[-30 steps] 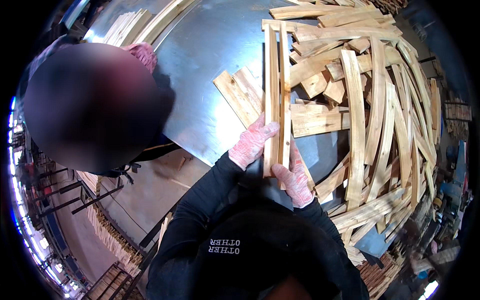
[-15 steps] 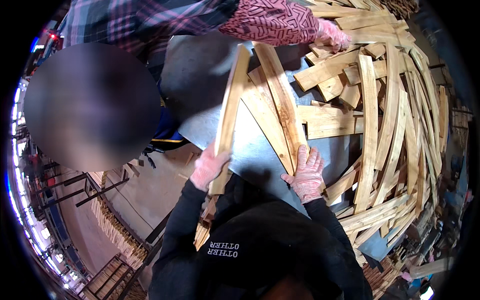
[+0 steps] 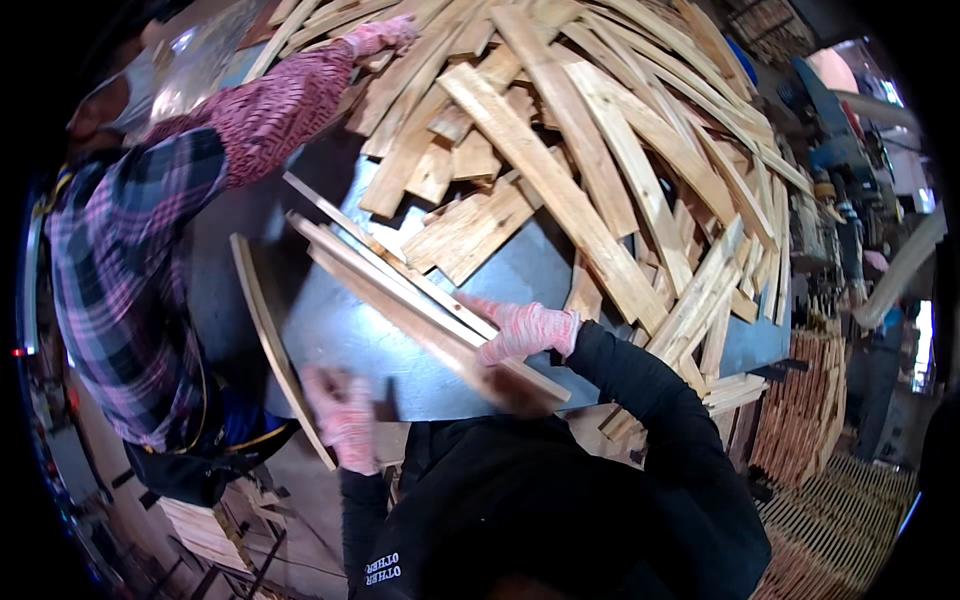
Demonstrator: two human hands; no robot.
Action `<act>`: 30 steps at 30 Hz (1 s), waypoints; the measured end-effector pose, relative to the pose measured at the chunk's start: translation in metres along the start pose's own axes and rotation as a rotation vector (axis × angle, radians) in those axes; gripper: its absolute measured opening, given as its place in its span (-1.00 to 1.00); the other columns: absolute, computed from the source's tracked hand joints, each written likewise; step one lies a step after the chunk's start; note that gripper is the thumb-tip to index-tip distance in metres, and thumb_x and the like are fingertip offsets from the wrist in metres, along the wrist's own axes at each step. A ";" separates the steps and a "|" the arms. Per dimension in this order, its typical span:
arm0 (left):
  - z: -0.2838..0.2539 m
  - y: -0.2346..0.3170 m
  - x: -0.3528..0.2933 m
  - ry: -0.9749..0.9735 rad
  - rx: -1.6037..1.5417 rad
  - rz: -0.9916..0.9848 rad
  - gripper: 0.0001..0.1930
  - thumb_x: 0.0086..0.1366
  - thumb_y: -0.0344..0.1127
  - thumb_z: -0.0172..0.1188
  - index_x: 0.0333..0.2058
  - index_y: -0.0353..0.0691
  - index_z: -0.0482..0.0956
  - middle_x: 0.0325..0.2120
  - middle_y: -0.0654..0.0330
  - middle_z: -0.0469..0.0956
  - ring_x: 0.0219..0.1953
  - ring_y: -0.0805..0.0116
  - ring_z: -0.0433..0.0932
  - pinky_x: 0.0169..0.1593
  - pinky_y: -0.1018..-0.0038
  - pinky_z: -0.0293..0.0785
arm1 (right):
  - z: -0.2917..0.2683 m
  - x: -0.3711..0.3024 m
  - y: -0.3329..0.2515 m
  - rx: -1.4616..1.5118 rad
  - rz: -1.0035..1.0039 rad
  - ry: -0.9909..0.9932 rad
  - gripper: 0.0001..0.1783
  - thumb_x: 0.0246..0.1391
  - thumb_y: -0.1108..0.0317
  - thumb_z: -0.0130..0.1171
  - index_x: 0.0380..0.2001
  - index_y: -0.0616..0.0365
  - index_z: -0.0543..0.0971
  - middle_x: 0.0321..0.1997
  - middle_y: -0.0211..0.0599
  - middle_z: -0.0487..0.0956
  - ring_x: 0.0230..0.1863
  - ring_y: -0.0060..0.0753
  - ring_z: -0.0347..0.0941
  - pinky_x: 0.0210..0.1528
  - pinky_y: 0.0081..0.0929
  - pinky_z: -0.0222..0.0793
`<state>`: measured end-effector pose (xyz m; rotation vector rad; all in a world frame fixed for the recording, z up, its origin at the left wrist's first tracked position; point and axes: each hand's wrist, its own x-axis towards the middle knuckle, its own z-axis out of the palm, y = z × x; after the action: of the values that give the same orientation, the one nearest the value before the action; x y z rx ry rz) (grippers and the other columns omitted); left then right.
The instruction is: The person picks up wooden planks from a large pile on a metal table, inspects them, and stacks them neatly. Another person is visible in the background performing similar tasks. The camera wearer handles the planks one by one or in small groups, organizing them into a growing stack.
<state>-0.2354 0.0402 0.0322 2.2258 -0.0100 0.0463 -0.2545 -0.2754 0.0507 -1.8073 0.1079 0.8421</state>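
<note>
My right hand (image 3: pixel 528 330), in a pink-and-white knit glove, is closed around the near part of narrow wooden boards (image 3: pixel 385 281) tilted on edge over the metal tabletop (image 3: pixel 330 345). The lowest board of this group is smeared by motion. To the left, a single long board (image 3: pixel 268 335) stands on its edge near the table's left side. My left hand (image 3: pixel 342 418), gloved alike, is right beside that board's near end, its slightly blurred fingers apart and pointing away from me. Whether it touches the board is hard to see.
A big heap of loose boards (image 3: pixel 560 150) covers the far and right parts of the table. Across at the left, a co-worker in a plaid shirt (image 3: pixel 130 260) reaches a gloved hand (image 3: pixel 378 36) into the heap. Stacked wood strips (image 3: pixel 800 410) stand beyond the right side.
My view has swung to the right. My left hand has let go of its board, which now stands at the left. My right hand has closed on the other boards and tipped them on edge.
</note>
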 end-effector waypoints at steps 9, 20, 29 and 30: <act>0.151 0.005 -0.034 -0.652 -1.537 -0.978 -0.22 0.32 0.22 0.21 0.31 -0.17 0.23 0.20 0.04 0.43 0.23 0.06 0.43 0.25 0.05 0.45 | 0.053 -0.049 0.036 -0.680 -0.001 0.490 -0.08 0.00 0.28 0.20 0.46 0.06 0.12 -0.04 0.06 0.55 -0.06 0.24 0.55 0.05 -0.09 0.49; 0.160 0.045 -0.045 -0.259 -1.016 -0.846 -0.59 0.22 -0.28 0.33 0.01 -0.30 0.52 -0.21 0.14 0.59 -0.15 0.23 0.60 -0.01 0.25 0.56 | -0.098 -0.007 0.041 -0.819 0.087 1.064 0.11 -0.07 0.02 0.38 0.45 0.21 0.07 0.28 0.13 0.41 0.25 0.18 0.36 0.29 0.01 0.28; 0.106 0.110 0.005 -0.193 -0.715 -0.286 -0.58 0.29 -0.31 0.28 0.06 -0.37 0.48 -0.15 0.15 0.60 -0.16 0.37 0.56 -0.06 0.42 0.51 | -0.168 -0.131 0.046 -0.830 -0.013 1.124 0.04 -0.12 0.26 0.36 0.45 0.01 0.11 0.18 0.17 0.38 0.15 0.26 0.37 0.18 0.04 0.40; 0.096 0.128 0.017 -0.230 -0.659 -0.272 -0.57 0.28 -0.31 0.29 0.08 -0.36 0.48 -0.13 0.13 0.60 -0.15 0.36 0.56 -0.04 0.41 0.52 | -0.171 -0.143 0.040 -0.811 0.096 1.137 0.05 -0.12 0.26 0.36 0.46 -0.04 0.10 0.22 0.17 0.37 0.21 0.28 0.34 0.22 0.03 0.37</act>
<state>-0.2184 -0.1137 0.0761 1.5471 0.1330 -0.3196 -0.2953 -0.4834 0.1311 -2.8757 0.6528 -0.2560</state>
